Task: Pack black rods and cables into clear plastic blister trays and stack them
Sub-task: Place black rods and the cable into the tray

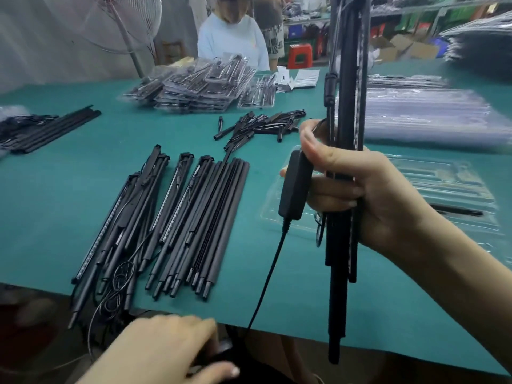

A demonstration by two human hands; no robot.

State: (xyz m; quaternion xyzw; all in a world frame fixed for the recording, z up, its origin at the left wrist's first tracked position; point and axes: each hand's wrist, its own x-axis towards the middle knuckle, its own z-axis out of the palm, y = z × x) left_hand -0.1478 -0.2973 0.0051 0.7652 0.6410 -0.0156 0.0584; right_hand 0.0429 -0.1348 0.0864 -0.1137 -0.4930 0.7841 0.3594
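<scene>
Head view shows our right hand [360, 195] curled round a bundle of black rods [346, 106] held upright, with the cable's black box [295, 187] pinned under the thumb — likely gathered as one set for the empty blister tray [457, 184] lying just behind on the table [83, 162]. Our left hand [171, 347] sits low at the table's near edge, blurred — we cannot tell its grip. More rods [194, 217] wait left; packed trays [194, 84] pile far back.

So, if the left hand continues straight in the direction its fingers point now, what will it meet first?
The left hand points right, below the table's near edge. First in line looks like the thin black cable hanging from the controller box. Depth is unclear, and the hand is blurred.
</scene>
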